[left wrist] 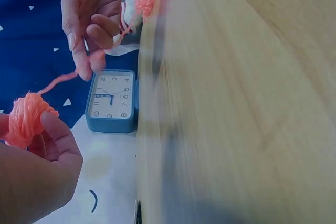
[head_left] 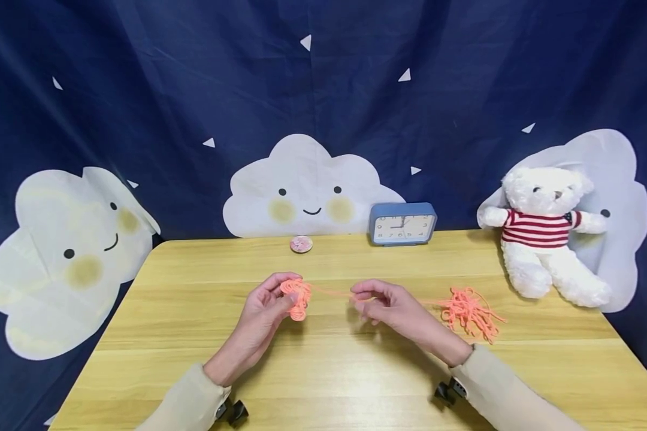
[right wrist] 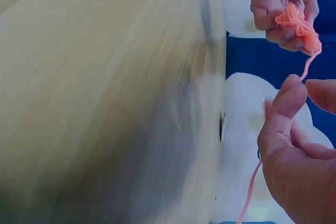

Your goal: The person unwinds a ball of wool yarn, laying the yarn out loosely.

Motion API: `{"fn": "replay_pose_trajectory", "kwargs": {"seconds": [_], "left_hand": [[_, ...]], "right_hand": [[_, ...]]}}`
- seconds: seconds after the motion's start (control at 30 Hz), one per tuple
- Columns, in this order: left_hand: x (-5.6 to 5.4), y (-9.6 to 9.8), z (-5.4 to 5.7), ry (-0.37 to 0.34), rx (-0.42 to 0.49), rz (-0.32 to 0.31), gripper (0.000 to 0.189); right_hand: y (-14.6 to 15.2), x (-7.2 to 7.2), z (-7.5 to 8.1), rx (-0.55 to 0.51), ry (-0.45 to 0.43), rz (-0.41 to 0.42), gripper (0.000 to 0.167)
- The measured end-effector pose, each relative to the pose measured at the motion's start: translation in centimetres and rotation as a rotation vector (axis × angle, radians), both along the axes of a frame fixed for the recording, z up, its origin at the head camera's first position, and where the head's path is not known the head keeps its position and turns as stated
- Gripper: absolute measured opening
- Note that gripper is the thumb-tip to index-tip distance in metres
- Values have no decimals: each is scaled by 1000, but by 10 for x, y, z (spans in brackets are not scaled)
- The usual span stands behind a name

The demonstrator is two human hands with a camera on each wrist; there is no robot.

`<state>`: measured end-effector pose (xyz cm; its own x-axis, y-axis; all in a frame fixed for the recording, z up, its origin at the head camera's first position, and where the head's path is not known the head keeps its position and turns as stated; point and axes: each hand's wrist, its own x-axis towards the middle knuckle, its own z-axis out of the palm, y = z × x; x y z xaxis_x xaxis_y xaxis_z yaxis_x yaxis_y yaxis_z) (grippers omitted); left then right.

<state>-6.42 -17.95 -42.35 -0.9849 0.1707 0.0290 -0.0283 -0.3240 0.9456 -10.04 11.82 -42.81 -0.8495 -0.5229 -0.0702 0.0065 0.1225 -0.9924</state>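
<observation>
My left hand (head_left: 266,317) grips a small wound bundle of orange yarn (head_left: 300,299) above the middle of the table, thumb on the near side. In the left wrist view the bundle (left wrist: 27,118) shows its many wraps, pinched between thumb and fingers. From it a single strand (head_left: 331,292) runs to my right hand (head_left: 383,302), whose thumb and fingers pinch it. The right wrist view shows the strand (right wrist: 251,190) coming out again below that hand (right wrist: 294,145). It leads on to a loose tangled heap of orange yarn (head_left: 471,314) lying on the table at right.
A blue alarm clock (head_left: 402,224) stands at the table's back edge, with a small round pink item (head_left: 301,244) to its left. At the back right sits a white teddy bear (head_left: 550,233) in a striped shirt. A dark blue curtain (head_left: 194,72) with clouds hangs behind the wooden table (head_left: 194,269).
</observation>
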Motion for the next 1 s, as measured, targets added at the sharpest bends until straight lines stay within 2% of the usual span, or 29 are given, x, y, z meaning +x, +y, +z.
{"fn": "replay_pose_trajectory", "kwargs": {"seconds": [0.17, 0.43, 0.67, 0.77, 1.0], "left_hand": [[-1, 0, 0, -3, -14, 16, 38], [-3, -3, -1, -30, -10, 133, 39], [-3, -5, -2, -26, 53, 179, 36], [-2, -7, -2, -20, 62, 181, 35], [-1, -11, -2, -35, 73, 230, 40]], "right_hand": [[2, 1, 3, 12, -3, -20, 30], [22, 10, 11, 63, 69, -82, 25], [46, 18, 3, 80, 74, -150, 25], [57, 20, 1, 84, 73, -179, 27], [76, 23, -1, 77, 74, -256, 29]]}}
